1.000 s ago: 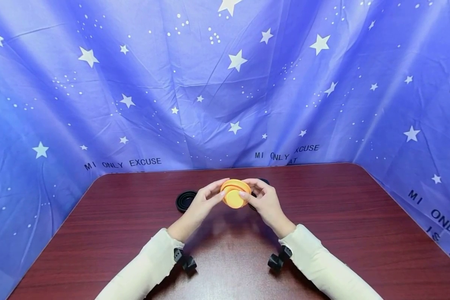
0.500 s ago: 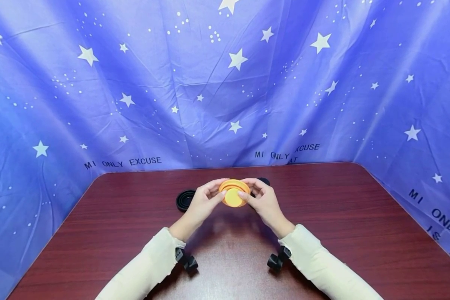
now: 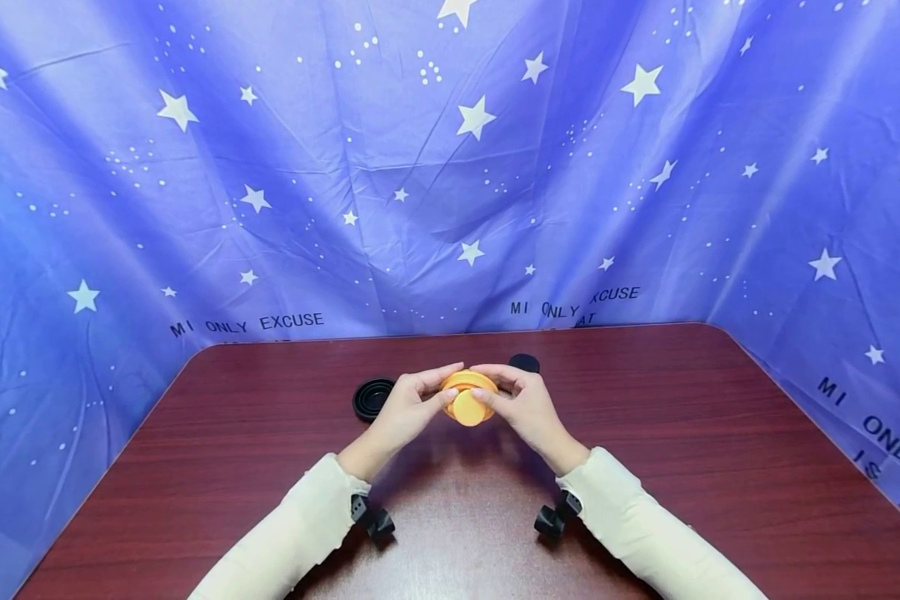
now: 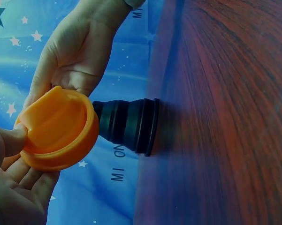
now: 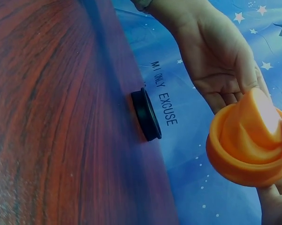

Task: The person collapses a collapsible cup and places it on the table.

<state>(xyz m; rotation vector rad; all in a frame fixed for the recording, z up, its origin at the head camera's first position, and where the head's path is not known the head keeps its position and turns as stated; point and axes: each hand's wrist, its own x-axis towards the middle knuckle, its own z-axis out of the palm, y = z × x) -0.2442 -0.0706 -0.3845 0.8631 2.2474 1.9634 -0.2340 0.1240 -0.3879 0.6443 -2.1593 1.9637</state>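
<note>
An orange flexible round cup (image 3: 469, 407) is held above the table between both hands, its round base facing the person. The left hand (image 3: 399, 410) grips its left rim, thumb on the front and fingers behind. The right hand (image 3: 527, 408) grips the right rim in the same way. In the left wrist view the orange cup (image 4: 61, 129) has its middle pushed up and slanted inside a thick rim. The right wrist view shows the cup (image 5: 248, 140) with a tilted, folded centre.
A flat black ringed cup (image 3: 372, 399) lies on the dark red table (image 3: 232, 467), left of the hands. Behind the right hand stands a black stepped cup (image 3: 524, 363), extended and narrow end up, also visible in the left wrist view (image 4: 126, 124). A starry blue cloth (image 3: 420, 167) hangs behind.
The orange cup has moved slightly down and its base now sticks out lower toward the person. The fingers of both hands have shifted over its top rim, showing more of the black cup behind.
</note>
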